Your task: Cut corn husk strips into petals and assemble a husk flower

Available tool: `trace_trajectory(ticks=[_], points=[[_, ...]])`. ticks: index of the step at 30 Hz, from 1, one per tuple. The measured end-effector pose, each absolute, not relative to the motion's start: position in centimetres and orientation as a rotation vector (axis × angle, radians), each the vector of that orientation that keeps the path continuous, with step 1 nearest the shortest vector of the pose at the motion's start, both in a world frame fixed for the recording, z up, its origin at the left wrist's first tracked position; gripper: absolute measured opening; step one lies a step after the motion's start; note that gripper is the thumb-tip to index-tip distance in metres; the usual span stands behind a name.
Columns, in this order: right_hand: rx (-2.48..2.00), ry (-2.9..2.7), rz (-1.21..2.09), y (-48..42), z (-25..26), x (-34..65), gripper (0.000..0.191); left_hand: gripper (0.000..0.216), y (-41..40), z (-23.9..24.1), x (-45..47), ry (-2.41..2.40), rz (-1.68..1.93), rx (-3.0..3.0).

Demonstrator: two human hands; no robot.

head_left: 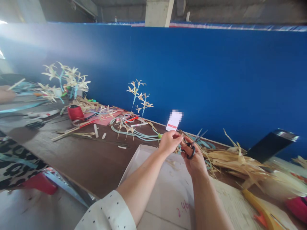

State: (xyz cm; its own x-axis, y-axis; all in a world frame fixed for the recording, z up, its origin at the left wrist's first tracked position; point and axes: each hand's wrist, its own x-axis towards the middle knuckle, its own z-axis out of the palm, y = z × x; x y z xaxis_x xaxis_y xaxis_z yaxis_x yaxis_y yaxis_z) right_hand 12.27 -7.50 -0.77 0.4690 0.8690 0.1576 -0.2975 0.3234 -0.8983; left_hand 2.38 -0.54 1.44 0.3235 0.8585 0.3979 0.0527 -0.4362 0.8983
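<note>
My right hand (195,161) grips a pair of scissors (191,152). Their dark handle loops sit among its fingers, and the blades point up and away, parted. Close beside it, my left hand (169,142) is closed in a pinch at the right hand's fingertips. Something small and brownish is between the two hands, too small to make out. Both hands are above the far end of a shallow white box (153,195). Just behind the left hand stands a phone (172,124) with a lit screen.
Dried husks (230,159) and a dark bottle (272,145) lie to the right, near a yellow-handled tool (257,204). Pale-blue cords (141,137), husk flowers (141,95), red tape (75,112) and a glue gun (43,114) are leftward. A co-worker's hand (6,94) is far left. A blue partition (216,76) stands behind.
</note>
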Motion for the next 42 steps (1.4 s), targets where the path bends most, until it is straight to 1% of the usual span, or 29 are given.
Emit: trace_trajectory(ticks=[4,7,12,16,25,28,30,32,35,37,42], points=[[-0.963,-0.756,0.847,-7.6,-0.6,12.3,0.049,0.021,-0.4,1.6,2.3,0.833,1.037,1.563],[-0.96,-0.755,0.86,-7.6,-0.7,12.3,0.048,0.018,-0.4,2.0,2.1,0.854,0.933,1.396],[-0.98,-0.78,0.848,-7.6,-0.7,12.2,0.046,0.011,-0.5,2.4,1.9,0.815,0.912,1.253],[-1.021,-0.766,0.837,-7.7,-0.4,12.1,0.048,0.013,-0.2,2.1,2.0,0.795,0.896,1.21],[-1.068,-0.829,0.801,-7.4,-1.2,12.4,0.049,0.017,0.1,1.5,2.0,0.877,0.928,1.307],[-1.057,-0.779,0.764,-7.3,-1.1,12.4,0.05,0.02,0.4,1.5,1.6,0.877,0.962,1.477],[-1.05,-0.674,0.677,-7.3,-0.8,12.6,0.047,0.023,0.4,1.6,1.2,0.883,0.944,1.631],[-1.044,-0.504,0.526,-7.3,-0.7,13.1,0.043,0.021,0.3,1.8,0.9,0.879,0.832,1.79],[-1.015,-0.297,0.35,-7.4,-0.9,14.3,0.038,0.013,-0.2,2.1,0.7,0.814,0.553,1.982],[-1.014,-0.246,0.302,-7.4,-1.3,15.2,0.036,0.01,-0.6,2.2,0.7,0.755,0.404,2.042],[-1.071,-0.218,0.303,-7.2,-2.2,16.2,0.033,0.012,-1.0,2.5,0.5,0.766,0.23,2.034]])
